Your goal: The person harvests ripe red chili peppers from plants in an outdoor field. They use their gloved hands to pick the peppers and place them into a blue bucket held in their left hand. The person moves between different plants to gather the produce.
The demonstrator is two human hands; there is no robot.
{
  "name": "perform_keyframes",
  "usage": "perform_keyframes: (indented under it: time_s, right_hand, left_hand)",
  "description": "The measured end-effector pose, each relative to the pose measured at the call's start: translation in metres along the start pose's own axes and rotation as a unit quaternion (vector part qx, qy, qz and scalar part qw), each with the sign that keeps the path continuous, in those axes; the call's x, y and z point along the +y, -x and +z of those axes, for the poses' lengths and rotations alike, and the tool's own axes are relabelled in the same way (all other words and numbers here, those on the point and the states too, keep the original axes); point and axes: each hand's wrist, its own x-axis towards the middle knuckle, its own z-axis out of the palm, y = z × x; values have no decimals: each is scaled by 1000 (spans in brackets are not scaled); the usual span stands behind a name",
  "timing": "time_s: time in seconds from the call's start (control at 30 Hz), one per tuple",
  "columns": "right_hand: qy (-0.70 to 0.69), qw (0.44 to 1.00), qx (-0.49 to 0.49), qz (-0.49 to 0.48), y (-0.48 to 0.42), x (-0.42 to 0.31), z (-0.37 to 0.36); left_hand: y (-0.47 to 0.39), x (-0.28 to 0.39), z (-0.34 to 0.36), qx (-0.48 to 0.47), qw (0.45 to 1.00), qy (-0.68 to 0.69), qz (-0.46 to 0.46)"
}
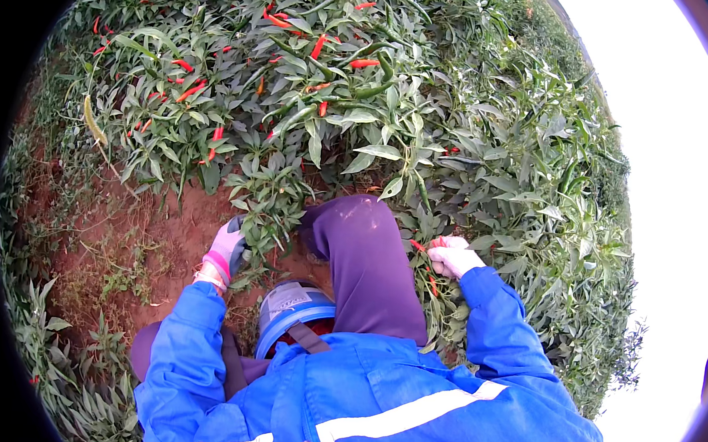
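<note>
My left hand [230, 247], in a pink and white glove with dark grey on the finger side, is against a leafy branch of a chilli plant [270, 207]. Leaves and the turned wrist hide its fingertips, so its grip cannot be made out. On the other side of my raised knee, my right hand [453, 257] is closed at the edge of the foliage, with something red pinched at its fingertips, apparently a chilli pepper. A red chilli pepper [417, 245] shows just left of those fingers. Below the hand hang more red chillies [433, 284].
A blue and white bucket [296, 314] with a dark strap and red contents sits by my purple-trousered knee [367, 252]. Dense chilli plants with red peppers [191, 91] and green peppers [373, 92] rise ahead. Reddish soil [167, 235] with weeds lies left.
</note>
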Motion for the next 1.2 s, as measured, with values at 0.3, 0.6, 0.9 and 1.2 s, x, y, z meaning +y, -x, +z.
perform_keyframes:
  time_s: [0.3,0.6,0.9,1.2]
  right_hand:
    - [406,896,113,-140,2,16,12]
    - [24,991,76,-105,-3,37,18]
    - [-37,994,94,-32,11,37,27]
    - [-226,971,66,-35,25,40,25]
  left_hand:
    - [3,4,4,14,1000,5,-26]
    - [11,16,19,16,1000,8,-11]
    - [5,7,9,18,1000,-3,-1]
    - [0,0,4,10,1000,-5,5]
